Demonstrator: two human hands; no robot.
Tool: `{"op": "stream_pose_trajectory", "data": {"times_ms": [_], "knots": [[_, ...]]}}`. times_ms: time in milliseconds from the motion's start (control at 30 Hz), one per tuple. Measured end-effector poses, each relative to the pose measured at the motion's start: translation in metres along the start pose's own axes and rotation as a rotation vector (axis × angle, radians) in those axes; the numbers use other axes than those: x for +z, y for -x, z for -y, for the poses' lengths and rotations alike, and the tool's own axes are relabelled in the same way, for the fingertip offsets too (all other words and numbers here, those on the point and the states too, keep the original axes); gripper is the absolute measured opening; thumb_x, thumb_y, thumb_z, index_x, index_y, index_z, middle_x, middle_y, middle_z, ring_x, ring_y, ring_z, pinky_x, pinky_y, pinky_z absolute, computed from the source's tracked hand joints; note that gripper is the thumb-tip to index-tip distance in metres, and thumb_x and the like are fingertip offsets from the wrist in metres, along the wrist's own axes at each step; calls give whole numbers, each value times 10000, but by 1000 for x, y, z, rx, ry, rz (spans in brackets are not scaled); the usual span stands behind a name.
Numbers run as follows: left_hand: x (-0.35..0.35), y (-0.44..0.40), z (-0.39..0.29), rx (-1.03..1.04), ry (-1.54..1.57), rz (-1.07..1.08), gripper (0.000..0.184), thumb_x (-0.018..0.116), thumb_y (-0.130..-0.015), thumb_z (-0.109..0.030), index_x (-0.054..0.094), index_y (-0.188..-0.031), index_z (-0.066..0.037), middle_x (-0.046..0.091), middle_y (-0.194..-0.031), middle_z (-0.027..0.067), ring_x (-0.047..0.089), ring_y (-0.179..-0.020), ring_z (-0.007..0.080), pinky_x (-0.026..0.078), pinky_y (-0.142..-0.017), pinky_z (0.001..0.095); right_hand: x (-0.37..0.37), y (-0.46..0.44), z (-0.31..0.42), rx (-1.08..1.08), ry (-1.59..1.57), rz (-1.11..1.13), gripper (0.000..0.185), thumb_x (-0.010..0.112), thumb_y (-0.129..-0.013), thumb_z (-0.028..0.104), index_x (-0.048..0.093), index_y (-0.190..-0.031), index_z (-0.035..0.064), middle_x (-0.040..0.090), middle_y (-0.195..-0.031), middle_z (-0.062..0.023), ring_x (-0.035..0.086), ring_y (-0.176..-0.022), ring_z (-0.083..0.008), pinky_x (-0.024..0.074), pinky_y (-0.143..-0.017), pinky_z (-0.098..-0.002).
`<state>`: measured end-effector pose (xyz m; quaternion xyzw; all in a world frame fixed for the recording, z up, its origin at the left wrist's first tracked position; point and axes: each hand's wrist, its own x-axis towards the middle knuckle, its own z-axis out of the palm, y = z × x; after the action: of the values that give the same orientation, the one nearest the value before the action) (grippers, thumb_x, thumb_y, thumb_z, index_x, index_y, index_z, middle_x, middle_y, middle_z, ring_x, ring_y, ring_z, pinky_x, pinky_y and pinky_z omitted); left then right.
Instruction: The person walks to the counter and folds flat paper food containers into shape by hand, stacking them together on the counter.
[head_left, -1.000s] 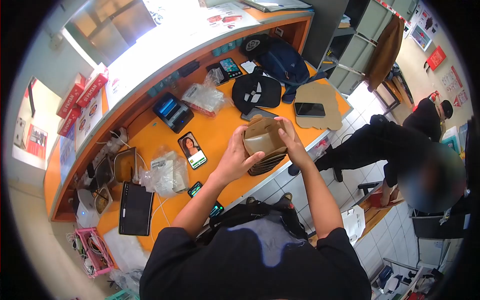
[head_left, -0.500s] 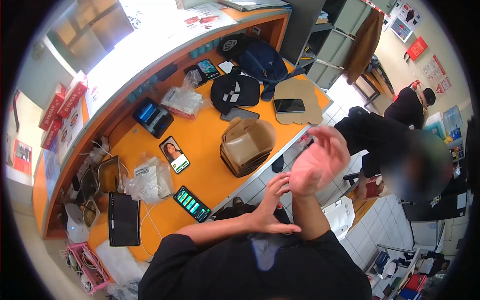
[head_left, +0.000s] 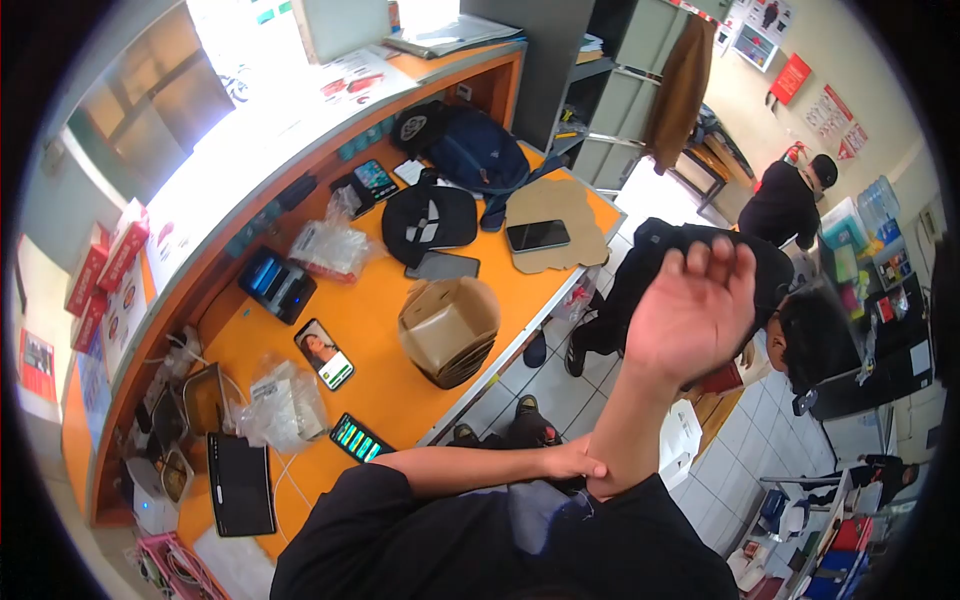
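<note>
A stack of brown cardboard food boxes [head_left: 449, 332] stands on the orange table near its front edge, with neither hand on it. My right hand [head_left: 695, 310] is raised to the right of the table, palm showing, fingers apart and slightly curled, holding nothing. Low in front of my body, my left hand [head_left: 578, 461] is at my right forearm, its fingers partly hidden behind the arm; the thumb lies against the skin. Left of the boxes lies a phone with a portrait on its screen [head_left: 324, 354], and below it another lit phone [head_left: 361, 438].
A black cap [head_left: 430, 222], a blue backpack [head_left: 478, 150] and a phone on cardboard [head_left: 538, 236] lie at the back. A tablet [head_left: 240, 485] and plastic-wrapped packs [head_left: 284, 406] are at left. Two people in black are at the right; a white box [head_left: 680, 440] sits behind my right arm.
Both hands have left the box stack, which now stands on the table. My right hand has risen to the right, and my left hand has moved onto the right forearm. The view has shifted.
</note>
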<state>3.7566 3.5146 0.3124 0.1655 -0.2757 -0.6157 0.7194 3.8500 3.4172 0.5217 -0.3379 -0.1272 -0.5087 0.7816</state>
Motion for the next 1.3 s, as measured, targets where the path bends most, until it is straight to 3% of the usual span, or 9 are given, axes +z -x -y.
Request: {"op": "stream_pose_trajectory", "data": {"times_ms": [100, 300, 433, 700, 767, 867, 1133, 1233, 1300], "knots": [[7, -16, -25, -63, -169, -70, 922, 867, -781, -317, 349, -1480, -11, 476, -1446, 101, 401, -1372, 201, 335, -1129, 388, -31, -50, -54, 87, 277, -294, 231, 571, -987, 247, 556, -1115, 55, 566, -930, -17, 520, -780, -109, 431, -656, -276], [-52, -50, -19, -342, 406, -304, 856, 673, -879, -553, 342, -1499, -64, 480, -1474, 145, 482, -1349, 309, 354, -1140, 525, -241, -28, -227, 230, 1170, -37, 213, 639, -920, 201, 617, -1037, 25, 624, -772, -62, 603, -680, -200, 504, -659, -318], [-79, -69, -19, -395, 439, -346, 789, 567, -920, -626, 395, -1472, -89, 535, -1425, 132, 545, -1287, 295, 445, -1067, 508, -327, 21, -253, 266, 1734, 49, 452, 679, -801, 254, 615, -1204, 59, 638, -1096, -195, 606, -1031, -367, 464, -916, -463], [-95, -135, -57, -418, 275, -639, 822, 506, -921, -708, 457, -1429, -63, 628, -1284, 122, 663, -1045, 211, 570, -835, 328, -333, -21, -264, 470, 2051, 102, 750, 773, -782, 419, 469, -1379, 79, 533, -1285, -199, 468, -1235, -388, 344, -1043, -530], [-92, -147, -58, -363, 228, -778, 722, 476, -925, -726, 579, -1243, -85, 692, -933, 95, 657, -703, 147, 527, -571, 260, -337, -22, -266, 509, 2061, 181, 755, 774, -786, 416, 464, -1377, 63, 516, -1318, -204, 450, -1261, -388, 314, -1070, -537], [-107, -149, -58, -384, 42, -775, 649, 425, -929, -754, 563, -783, -137, 365, -433, -56, 270, -313, 56, 166, -311, 236, -344, -25, -283, 461, 2083, 110, 756, 813, -755, 419, 486, -1328, 50, 508, -1343, -188, 473, -1233, -381, 367, -1035, -518], [-122, -153, -62, -363, -4, -726, 728, 315, -1015, -658, 614, -847, -16, 565, -586, 58, 420, -389, 104, 334, -368, 264, -356, -30, -305, 199, 2084, 345, 611, 849, -746, 335, 566, -1170, 0, 544, -1190, -208, 485, -1148, -405, 368, -1029, -497], [-92, -160, -78, -316, -61, -778, 783, 313, -1009, -670, 664, -910, 24, 646, -670, 105, 556, -494, 146, 463, -480, 271, -348, -34, -307, 443, 2001, 289, 601, 857, -729, 343, 589, -1141, -2, 539, -1201, -220, 471, -1165, -413, 353, -1044, -480], [-92, -161, -72, -221, 107, -713, 682, 413, -1023, -582, 606, -1194, 50, 682, -1064, 172, 668, -925, 214, 551, -812, 349, -337, -47, -308, 583, 2082, 277, 616, 858, -719, 367, 599, -1144, 5, 539, -1234, -209, 466, -1195, -400, 363, -1041, -483]]}}
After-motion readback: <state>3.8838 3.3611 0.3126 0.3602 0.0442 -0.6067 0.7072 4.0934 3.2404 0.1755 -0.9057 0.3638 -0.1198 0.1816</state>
